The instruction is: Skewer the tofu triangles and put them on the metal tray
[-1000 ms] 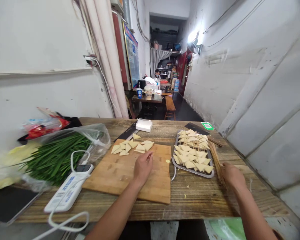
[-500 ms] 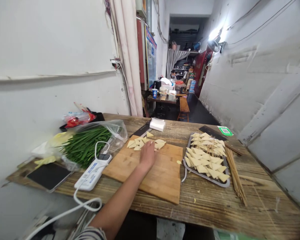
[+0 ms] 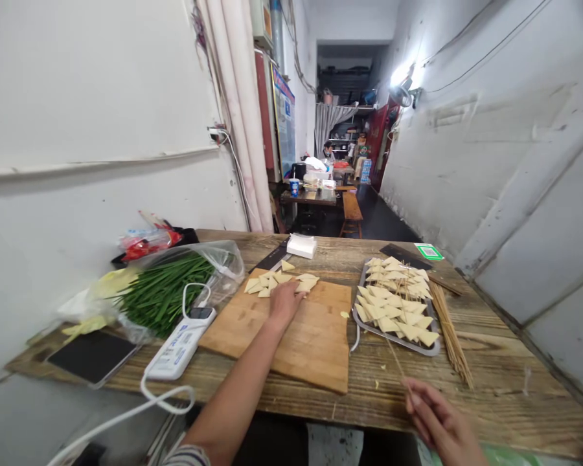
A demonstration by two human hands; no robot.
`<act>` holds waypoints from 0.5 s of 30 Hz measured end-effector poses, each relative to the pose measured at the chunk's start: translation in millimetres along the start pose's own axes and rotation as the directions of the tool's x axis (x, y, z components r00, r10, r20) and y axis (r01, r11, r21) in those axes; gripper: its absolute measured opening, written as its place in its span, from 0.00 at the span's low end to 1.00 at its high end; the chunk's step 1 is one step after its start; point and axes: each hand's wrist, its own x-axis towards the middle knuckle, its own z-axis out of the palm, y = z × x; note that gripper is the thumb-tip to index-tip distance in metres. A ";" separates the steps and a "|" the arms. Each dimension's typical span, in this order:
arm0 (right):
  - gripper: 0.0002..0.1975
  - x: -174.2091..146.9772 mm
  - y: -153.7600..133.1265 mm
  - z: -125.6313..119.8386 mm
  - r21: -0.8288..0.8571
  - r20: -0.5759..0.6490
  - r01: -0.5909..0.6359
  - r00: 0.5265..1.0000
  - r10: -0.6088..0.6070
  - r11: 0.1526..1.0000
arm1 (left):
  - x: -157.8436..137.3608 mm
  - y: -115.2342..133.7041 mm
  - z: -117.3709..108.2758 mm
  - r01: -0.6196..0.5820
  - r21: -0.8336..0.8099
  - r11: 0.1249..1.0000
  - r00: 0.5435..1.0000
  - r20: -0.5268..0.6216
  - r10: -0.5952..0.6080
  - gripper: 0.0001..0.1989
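Note:
My left hand [image 3: 284, 303] reaches over the wooden cutting board [image 3: 276, 336], fingers curled down on pale triangular tofu pieces [image 3: 267, 279]. Its fingertips are partly hidden by the back of the hand. At the lower right, my right hand [image 3: 437, 414] pinches a thin bamboo skewer [image 3: 395, 356] between thumb and fingers. The skewer's bare tip points up and left, near a metal tray [image 3: 434, 350]. That tray bears rows of tofu triangles [image 3: 393, 310] threaded on skewers.
Loose bamboo skewers [image 3: 449, 336] lie right of the tray. A white power strip [image 3: 177, 349] and a bag of green chives [image 3: 168, 291] are left of the board. Behind it lie a cleaver [image 3: 274, 254] and a white box [image 3: 302, 246]. A person [image 3: 328, 150] sits far back.
My right hand has come into view at the lower right, holding a skewer. My left hand stays at the tofu pieces. The camera view has shifted slightly.

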 end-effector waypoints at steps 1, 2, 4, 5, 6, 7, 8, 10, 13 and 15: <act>0.22 2.4 -1.4 10.0 0.024 0.019 -0.020 1.000 0.019 1.000 | -0.2 -1.2 -1.3 -0.022 -0.031 0.999 1.000 -0.009 0.022 0.12; 0.22 4.5 -1.5 18.4 0.034 0.031 -0.030 0.999 0.029 0.999 | -0.7 -2.4 -2.9 -0.040 -0.078 0.996 0.999 -0.034 0.038 0.11; 0.20 7.9 0.1 30.9 0.029 0.068 -0.029 0.997 0.027 0.999 | -2.0 -3.5 -6.4 -0.039 -0.210 0.977 0.992 -0.124 0.013 0.13; 0.20 9.4 0.9 35.4 0.019 0.084 -0.018 0.996 0.017 1.000 | -2.6 -3.1 -7.7 -0.014 -0.300 0.954 0.986 -0.161 -0.037 0.14; 0.19 11.0 1.1 39.3 0.007 0.101 -0.004 0.995 0.003 1.000 | -3.3 -2.0 -8.5 0.033 -0.413 0.910 0.979 -0.169 -0.112 0.15; 0.19 12.6 0.5 42.7 -0.008 0.115 0.013 0.993 -0.012 1.000 | -3.8 -0.3 -8.7 0.094 -0.544 0.834 0.971 -0.134 -0.197 0.15; 0.18 14.3 -0.8 45.9 -0.025 0.125 0.031 0.992 -0.028 0.999 | -4.1 2.0 -8.5 0.160 -0.679 0.716 0.964 -0.050 -0.262 0.14; 0.18 18.2 -4.3 52.4 -0.058 0.135 0.063 0.989 -0.055 0.996 | -4.6 7.3 -7.6 0.275 -0.880 0.388 0.946 0.176 -0.272 0.11; 0.17 24.7 -7.2 62.1 -0.083 0.146 0.088 0.986 -0.075 0.993 | -4.5 14.0 -9.4 0.388 -0.921 -0.040 0.909 0.389 -0.148 0.07; 0.17 29.5 -6.0 68.1 -0.081 0.155 0.100 0.984 -0.087 0.992 | -3.9 16.0 -13.7 0.468 -0.865 -0.182 0.862 0.492 -0.120 0.05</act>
